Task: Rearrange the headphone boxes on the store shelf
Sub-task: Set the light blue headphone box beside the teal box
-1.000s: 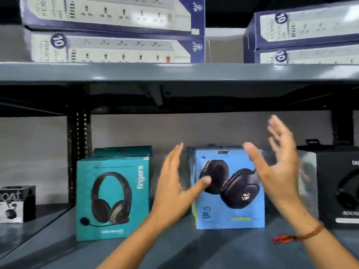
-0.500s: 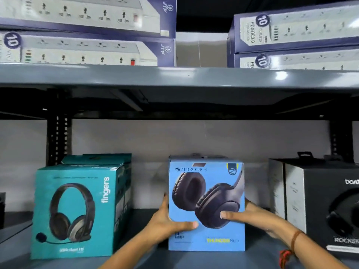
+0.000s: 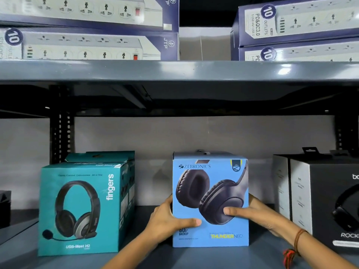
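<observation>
A light blue Zebronics headphone box (image 3: 210,193) stands upright in the middle of the grey shelf (image 3: 174,257). My left hand (image 3: 167,220) grips its left side, thumb across the front. My right hand (image 3: 254,214) grips its right side, thumb on the printed ear cup. A teal Fingers headset box (image 3: 81,206) stands to the left, apart from the blue box. A black boAt headphone box (image 3: 326,202) stands to the right, close behind my right wrist.
A small dark box (image 3: 4,208) sits at the far left edge. The upper shelf (image 3: 174,70) hangs overhead with stacked power-strip boxes (image 3: 87,28) on it. Gaps lie on both sides of the blue box. A black perforated upright (image 3: 61,136) stands behind the teal box.
Both hands were open in front of the blue box a second ago; now they clasp its sides. The box has turned to face front and the view has come closer.
</observation>
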A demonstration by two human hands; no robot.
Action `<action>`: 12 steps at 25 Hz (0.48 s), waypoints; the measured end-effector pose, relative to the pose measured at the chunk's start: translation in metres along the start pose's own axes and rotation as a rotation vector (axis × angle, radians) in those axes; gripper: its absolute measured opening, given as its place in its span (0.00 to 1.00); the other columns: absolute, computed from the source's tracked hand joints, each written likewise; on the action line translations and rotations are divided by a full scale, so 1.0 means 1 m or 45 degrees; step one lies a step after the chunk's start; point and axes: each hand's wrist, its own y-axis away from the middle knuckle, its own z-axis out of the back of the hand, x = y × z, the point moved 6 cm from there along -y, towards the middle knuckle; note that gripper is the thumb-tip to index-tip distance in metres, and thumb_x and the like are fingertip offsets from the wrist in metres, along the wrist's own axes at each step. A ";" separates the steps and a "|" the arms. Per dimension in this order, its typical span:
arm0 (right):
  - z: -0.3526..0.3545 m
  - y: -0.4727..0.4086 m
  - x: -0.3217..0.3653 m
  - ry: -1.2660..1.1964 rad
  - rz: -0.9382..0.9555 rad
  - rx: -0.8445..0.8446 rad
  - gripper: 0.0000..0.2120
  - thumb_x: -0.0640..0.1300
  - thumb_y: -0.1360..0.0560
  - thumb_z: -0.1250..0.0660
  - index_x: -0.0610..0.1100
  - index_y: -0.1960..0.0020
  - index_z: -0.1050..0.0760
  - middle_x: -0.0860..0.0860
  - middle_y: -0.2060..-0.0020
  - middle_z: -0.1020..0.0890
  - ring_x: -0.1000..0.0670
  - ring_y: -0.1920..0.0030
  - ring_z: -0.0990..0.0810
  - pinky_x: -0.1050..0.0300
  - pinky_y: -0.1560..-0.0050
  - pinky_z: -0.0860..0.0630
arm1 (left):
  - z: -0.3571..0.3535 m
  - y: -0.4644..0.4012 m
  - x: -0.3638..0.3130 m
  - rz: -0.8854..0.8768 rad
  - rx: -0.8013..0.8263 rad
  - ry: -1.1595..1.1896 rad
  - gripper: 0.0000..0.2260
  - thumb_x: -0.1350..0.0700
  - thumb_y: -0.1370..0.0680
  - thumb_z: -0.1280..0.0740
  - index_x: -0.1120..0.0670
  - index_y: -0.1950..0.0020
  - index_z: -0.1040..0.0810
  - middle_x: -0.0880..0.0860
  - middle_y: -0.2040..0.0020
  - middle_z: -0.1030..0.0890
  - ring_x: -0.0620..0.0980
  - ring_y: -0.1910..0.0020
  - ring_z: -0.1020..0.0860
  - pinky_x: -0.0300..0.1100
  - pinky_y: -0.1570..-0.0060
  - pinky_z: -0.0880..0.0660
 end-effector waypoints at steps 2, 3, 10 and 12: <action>-0.003 0.006 0.004 0.017 0.011 -0.001 0.34 0.53 0.36 0.19 0.58 0.33 0.29 0.63 0.40 0.18 0.62 0.37 0.22 0.60 0.37 0.26 | 0.002 0.003 0.001 0.013 0.013 0.020 0.32 0.39 0.46 0.13 0.36 0.43 0.17 0.37 0.46 0.11 0.43 0.42 0.14 0.49 0.37 0.17; -0.005 0.008 0.006 0.018 0.015 -0.001 0.33 0.52 0.35 0.19 0.59 0.34 0.29 0.65 0.41 0.18 0.63 0.38 0.22 0.63 0.40 0.26 | 0.003 0.004 0.002 0.012 0.019 0.024 0.33 0.39 0.46 0.13 0.37 0.43 0.17 0.38 0.46 0.11 0.44 0.42 0.14 0.49 0.38 0.17; -0.020 0.023 0.019 -0.025 -0.019 -0.015 0.28 0.46 0.32 0.22 0.58 0.36 0.29 0.67 0.46 0.16 0.66 0.44 0.20 0.71 0.50 0.24 | 0.012 0.016 0.000 -0.013 0.079 0.059 0.35 0.40 0.45 0.13 0.39 0.40 0.19 0.38 0.46 0.11 0.41 0.44 0.13 0.47 0.39 0.16; -0.020 0.027 0.022 -0.039 -0.026 -0.011 0.27 0.45 0.31 0.22 0.59 0.38 0.29 0.67 0.47 0.16 0.68 0.46 0.20 0.72 0.52 0.25 | 0.012 0.024 -0.007 -0.019 0.068 0.120 0.37 0.41 0.43 0.13 0.40 0.36 0.21 0.38 0.45 0.11 0.39 0.46 0.13 0.44 0.42 0.16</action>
